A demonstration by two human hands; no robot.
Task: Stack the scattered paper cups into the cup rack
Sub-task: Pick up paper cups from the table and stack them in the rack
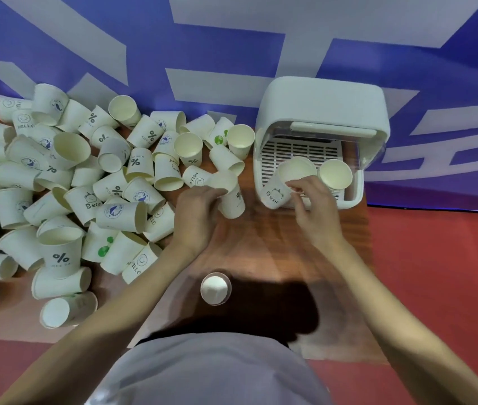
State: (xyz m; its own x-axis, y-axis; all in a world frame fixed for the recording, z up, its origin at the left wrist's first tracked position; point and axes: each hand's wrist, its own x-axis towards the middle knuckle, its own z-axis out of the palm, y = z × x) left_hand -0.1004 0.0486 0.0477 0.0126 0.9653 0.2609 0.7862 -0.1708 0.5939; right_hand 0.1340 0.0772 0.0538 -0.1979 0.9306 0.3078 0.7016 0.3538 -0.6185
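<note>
My left hand grips an upright paper cup with a percent print, just right of the cup pile. At the front of the white cup rack, my right hand pinches the rim of a tilted cup printed with a bear. A second cup stands upright in the rack beside it. Several scattered white paper cups lie and stand in a heap across the left half of the wooden table.
A small white round object lies on the table near my body. The rack has a slatted floor and a raised lid. A blue and white wall runs behind the table; red floor lies to the right.
</note>
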